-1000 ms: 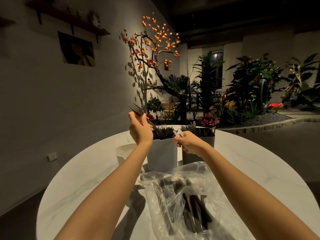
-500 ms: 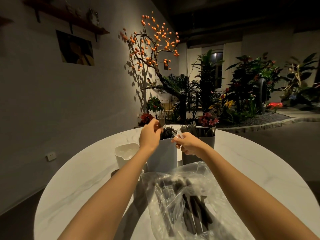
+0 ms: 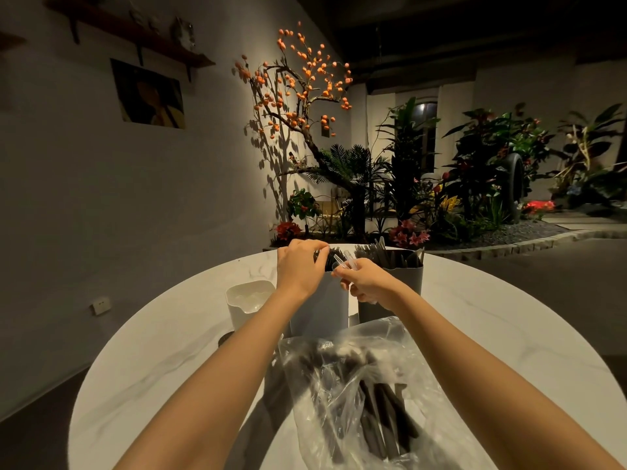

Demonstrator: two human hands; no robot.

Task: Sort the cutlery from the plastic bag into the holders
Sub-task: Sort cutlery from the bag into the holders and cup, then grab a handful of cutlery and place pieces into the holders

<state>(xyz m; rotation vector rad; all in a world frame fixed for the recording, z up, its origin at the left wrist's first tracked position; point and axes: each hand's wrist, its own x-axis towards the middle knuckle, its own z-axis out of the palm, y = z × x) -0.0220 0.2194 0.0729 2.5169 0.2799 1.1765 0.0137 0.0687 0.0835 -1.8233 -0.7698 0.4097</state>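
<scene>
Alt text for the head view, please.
Left hand reaches into the middle holder among dark cutlery while right hand grips clear utensils. A plastic bag of dark cutlery lies nearer on the round table.

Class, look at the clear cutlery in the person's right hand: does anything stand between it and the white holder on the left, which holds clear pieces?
Yes. The left hand and the middle holder stand between the clear cutlery, pinched in the right hand, and the white holder.
</scene>
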